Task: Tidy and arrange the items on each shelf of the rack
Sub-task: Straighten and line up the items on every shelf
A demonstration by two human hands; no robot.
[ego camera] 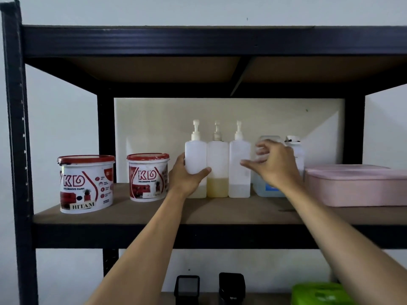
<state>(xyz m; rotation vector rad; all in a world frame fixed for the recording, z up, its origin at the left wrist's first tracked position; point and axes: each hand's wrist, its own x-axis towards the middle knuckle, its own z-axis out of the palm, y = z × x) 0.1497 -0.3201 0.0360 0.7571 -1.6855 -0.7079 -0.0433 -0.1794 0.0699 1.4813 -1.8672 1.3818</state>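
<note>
Three white pump bottles stand side by side on the brown shelf (pixel 231 210). My left hand (pixel 187 175) grips the left pump bottle (pixel 195 157) from its left side, thumb across the front. The middle pump bottle (pixel 217 170) holds yellow liquid. My right hand (pixel 273 164) hovers with fingers spread just right of the right pump bottle (pixel 239 170), one fingertip at its front, holding nothing. Behind that hand stand a clear jug with blue label (pixel 267 190) and a white bottle with a dark cap (pixel 294 148).
Two red-lidded paint tubs, a large one (pixel 86 183) and a smaller one (pixel 148 177), sit at the shelf's left. A pink lidded box (pixel 356 186) fills the right end. On the shelf below are two black containers (pixel 186 287) and a green box (pixel 319 293).
</note>
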